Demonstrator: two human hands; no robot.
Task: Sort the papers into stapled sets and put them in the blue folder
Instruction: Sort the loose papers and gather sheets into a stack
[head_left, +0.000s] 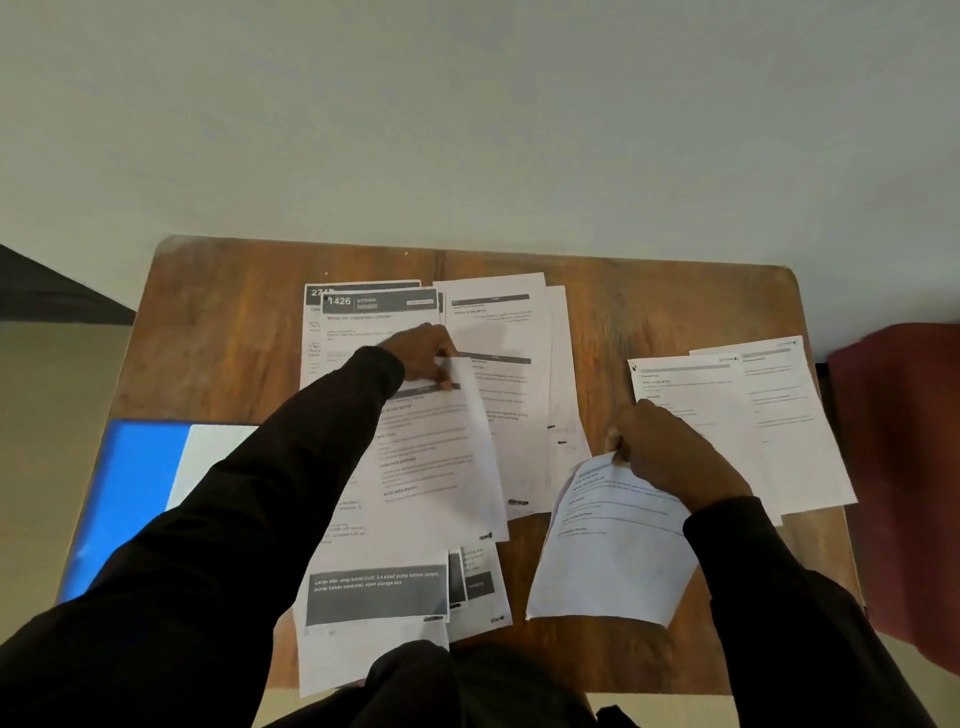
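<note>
Left hand (423, 353) pinched a centre sheet (431, 452); right hand (670, 452) gripped a lower-right sheet (608, 561). Overlapping papers (498, 332) on the worktop (218, 322) risked being mixed between sets.

The table (223, 332) is brown wood with darker streaked grain, and the papers (498, 322) are white with grey-black print and dark grey header bands. The folder (130, 483) is bright blue, the sleeves (234, 519) are black, and a dark red shape (898, 467) fills the right edge.
</note>
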